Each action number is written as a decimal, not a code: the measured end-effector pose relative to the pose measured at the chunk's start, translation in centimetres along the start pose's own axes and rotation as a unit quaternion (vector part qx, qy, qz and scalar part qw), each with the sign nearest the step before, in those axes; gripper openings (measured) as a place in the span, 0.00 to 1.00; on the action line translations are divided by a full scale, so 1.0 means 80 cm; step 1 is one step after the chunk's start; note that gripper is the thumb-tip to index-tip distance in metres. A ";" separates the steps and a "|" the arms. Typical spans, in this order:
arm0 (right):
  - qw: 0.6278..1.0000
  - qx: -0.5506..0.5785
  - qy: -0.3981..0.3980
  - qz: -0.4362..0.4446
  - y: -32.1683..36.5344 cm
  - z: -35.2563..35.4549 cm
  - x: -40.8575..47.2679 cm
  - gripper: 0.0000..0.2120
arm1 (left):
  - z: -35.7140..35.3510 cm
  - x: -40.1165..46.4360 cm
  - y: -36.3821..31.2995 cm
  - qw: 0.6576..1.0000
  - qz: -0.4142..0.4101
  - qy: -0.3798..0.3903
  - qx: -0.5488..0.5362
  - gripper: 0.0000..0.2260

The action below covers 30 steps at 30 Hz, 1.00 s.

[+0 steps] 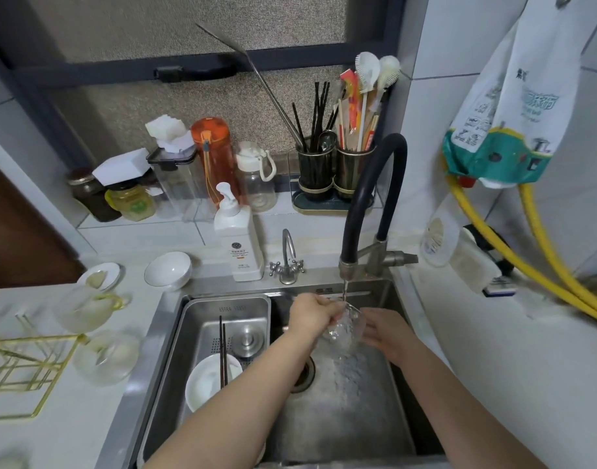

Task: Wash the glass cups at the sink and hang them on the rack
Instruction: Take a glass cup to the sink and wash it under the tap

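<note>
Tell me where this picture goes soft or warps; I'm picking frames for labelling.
Head view: wide-angle bending curves the window frame and side walls; the gold rack and glass pieces at the left edge are smeared; the glass cup under the running water is hard to outline; lighting is even, without harsh glare.

Clear textured glass cup (344, 324), tilted, held under the running tap at the sink's (405, 431) 12 o'clock end, water spilling from it. Gold wire rack (23, 363) on the counter at 9 o'clock; two more glass cups (106, 355) and a glass pitcher (84, 308) just beside it.
</note>
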State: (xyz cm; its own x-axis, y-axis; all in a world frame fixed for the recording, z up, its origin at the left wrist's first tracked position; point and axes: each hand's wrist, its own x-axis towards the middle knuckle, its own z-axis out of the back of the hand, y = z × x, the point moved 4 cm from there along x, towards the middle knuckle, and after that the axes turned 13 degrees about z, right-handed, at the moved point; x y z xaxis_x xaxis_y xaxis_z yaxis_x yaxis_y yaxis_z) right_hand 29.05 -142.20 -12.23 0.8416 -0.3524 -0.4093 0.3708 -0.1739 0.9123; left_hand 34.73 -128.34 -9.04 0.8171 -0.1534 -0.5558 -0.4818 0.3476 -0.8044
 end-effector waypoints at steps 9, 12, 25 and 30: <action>0.982 -0.166 0.001 0.086 0.015 0.029 0.022 0.19 | -0.019 0.018 -0.001 1.000 0.003 -0.004 0.000 0.17; 0.990 -0.117 -0.029 0.075 0.018 0.048 0.038 0.20 | -0.027 0.015 -0.007 0.999 0.023 0.017 -0.035 0.17; 0.984 -0.093 -0.064 0.140 0.074 0.089 0.087 0.37 | -0.009 0.005 -0.018 0.985 0.059 0.051 -0.154 0.04; 0.983 -0.112 -0.064 0.131 0.076 0.090 0.102 0.35 | 0.002 0.001 -0.016 0.984 0.069 0.043 -0.159 0.07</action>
State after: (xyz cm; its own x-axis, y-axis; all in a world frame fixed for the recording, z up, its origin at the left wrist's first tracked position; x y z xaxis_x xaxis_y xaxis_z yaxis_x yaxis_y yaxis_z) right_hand 35.38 -152.78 -10.12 0.8691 -0.4727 -0.1457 0.2373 0.1399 0.9613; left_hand 35.52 -128.63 -8.01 0.7141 -0.2080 -0.6685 -0.6717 0.0656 -0.7379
